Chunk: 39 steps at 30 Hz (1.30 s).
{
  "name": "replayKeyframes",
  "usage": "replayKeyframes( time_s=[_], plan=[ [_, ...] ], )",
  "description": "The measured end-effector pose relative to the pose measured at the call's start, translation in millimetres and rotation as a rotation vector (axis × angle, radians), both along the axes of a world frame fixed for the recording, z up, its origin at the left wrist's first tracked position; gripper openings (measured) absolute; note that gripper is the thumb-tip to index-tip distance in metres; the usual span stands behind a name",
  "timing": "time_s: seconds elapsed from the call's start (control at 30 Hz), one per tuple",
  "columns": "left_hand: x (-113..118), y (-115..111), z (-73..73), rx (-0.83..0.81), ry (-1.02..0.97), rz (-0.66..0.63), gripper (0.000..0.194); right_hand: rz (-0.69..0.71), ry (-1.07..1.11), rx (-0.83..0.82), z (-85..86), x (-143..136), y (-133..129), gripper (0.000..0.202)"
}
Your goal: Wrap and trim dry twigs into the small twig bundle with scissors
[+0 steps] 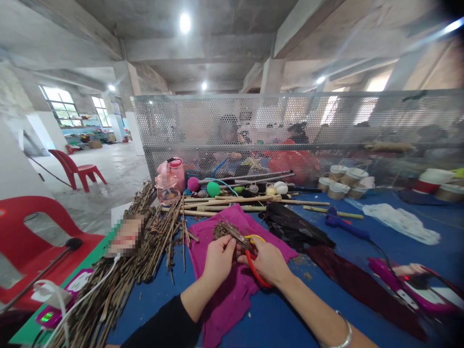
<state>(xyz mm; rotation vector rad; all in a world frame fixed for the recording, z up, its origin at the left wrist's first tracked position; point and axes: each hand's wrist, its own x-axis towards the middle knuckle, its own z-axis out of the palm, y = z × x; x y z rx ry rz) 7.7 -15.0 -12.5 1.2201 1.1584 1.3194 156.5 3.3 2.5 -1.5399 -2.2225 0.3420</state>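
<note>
My right hand (pixel 266 261) is closed on scissors (pixel 255 273) with red and yellow handles. Their blades point up and left, over a small heap of dry brown plant bits (pixel 222 229). Close beside the blades, my left hand (pixel 220 256) has its fingers pinched together; whatever they hold is too small to make out. Both hands are above a magenta cloth (pixel 232 299) spread on the blue table (pixel 145 316). To the left lies a large pile of dry stems (pixel 145 246).
Behind the cloth are bamboo sticks (pixel 232 209), yarn balls (pixel 213 189) and a pink jug (pixel 168 186). Dark cloths (pixel 297 224), a blue glue gun (pixel 344 226) and small buckets (pixel 353 176) stand or lie right. A perforated screen (pixel 203 125) crosses the back, people behind it.
</note>
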Motion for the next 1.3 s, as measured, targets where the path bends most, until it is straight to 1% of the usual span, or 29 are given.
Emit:
replayKeyframes(
  time_s=[0.1,0.2,0.3,0.4,0.57,0.67,0.83,1.03,1.17,1.3],
  plan=[
    [0,0,1.8,-0.020,-0.009,0.012,0.031,-0.009,-0.027,0.028,-2.6,1,2,0.024],
    [-1,0,3.7,-0.032,-0.025,0.015,0.029,-0.001,-0.027,0.012,-3.9,1,4,0.025],
    [-2,1,5.4,-0.052,-0.033,0.018,0.029,0.015,-0.016,0.001,-3.4,1,4,0.026],
    [-3,1,5.9,-0.062,-0.039,0.036,0.028,-0.003,-0.013,0.018,-1.2,0,2,0.029],
    [-5,3,2.2,0.001,0.038,0.080,0.027,0.025,0.030,0.064,2.9,-2,-1,0.034],
    [-6,4,0.2,0.030,0.079,0.081,0.027,0.032,0.039,0.070,4.6,-3,0,0.034],
    [-5,2,3.6,0.037,0.122,0.075,0.027,0.043,0.071,0.036,4.4,-2,0,0.032],
    [2,-4,8.5,0.019,0.030,-0.027,0.027,0.045,0.126,0.007,0.1,-2,-1,0.030],
    [2,-5,10.5,0.007,-0.027,-0.026,0.026,0.030,0.124,-0.049,-0.8,-2,-2,0.030],
    [0,-4,11.7,-0.006,-0.028,-0.006,0.029,0.003,0.077,-0.081,-1.7,-2,1,0.031]
  ],
)
